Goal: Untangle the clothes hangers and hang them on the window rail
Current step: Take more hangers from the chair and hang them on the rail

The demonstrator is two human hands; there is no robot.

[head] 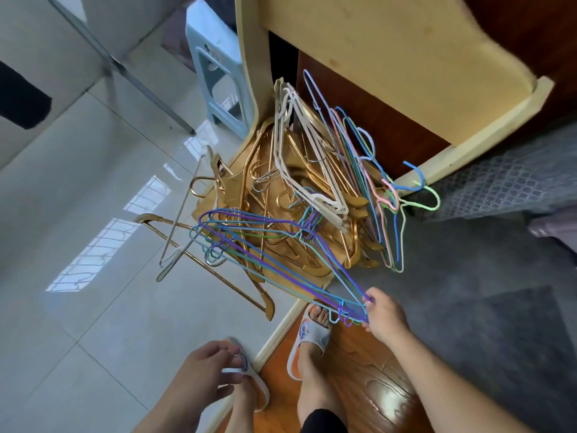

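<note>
Nearest, the left hand hangs loosely curled with nothing in it, well apart from the hanger pile. The right hand pinches one end of a bundle of thin blue and purple wire hangers, whose far ends overlie the pile's near edge. Beyond, gold, white and pastel hangers lean against a cream furniture panel. Risk: a snagged hook could drag the pile over if pulled.
</note>
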